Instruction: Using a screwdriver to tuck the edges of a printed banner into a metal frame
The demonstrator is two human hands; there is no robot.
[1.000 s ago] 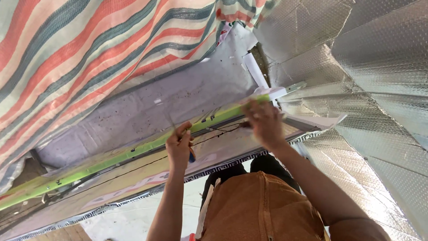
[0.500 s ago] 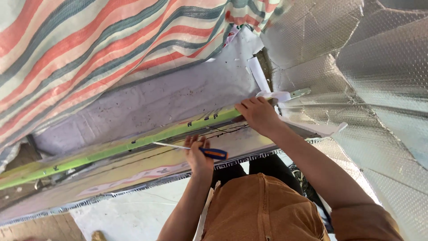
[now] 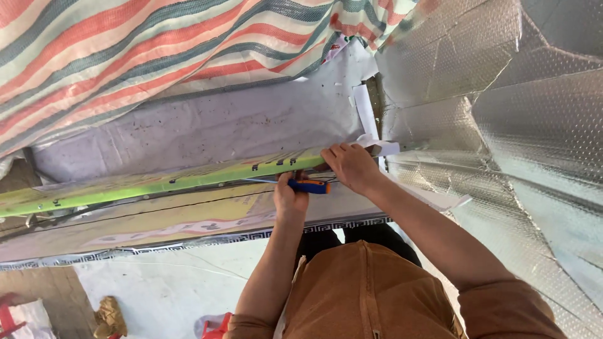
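Green strip (image 3: 157, 181) is running long and nearly level across the view, tilting slightly up toward its right end, where both hands are meeting it. Right hand (image 3: 352, 166) is pressing down on that end, fingers spread flat over it. Left hand (image 3: 290, 196) is sitting just below the strip, clenched around a blue-and-orange-handled tool (image 3: 308, 186) lying parallel to it. Grey sheet (image 3: 207, 129) is lying behind the strip, striped tarpaulin (image 3: 125, 56) is spreading beyond, and silver bubble foil (image 3: 502, 113) is closing in the right side.
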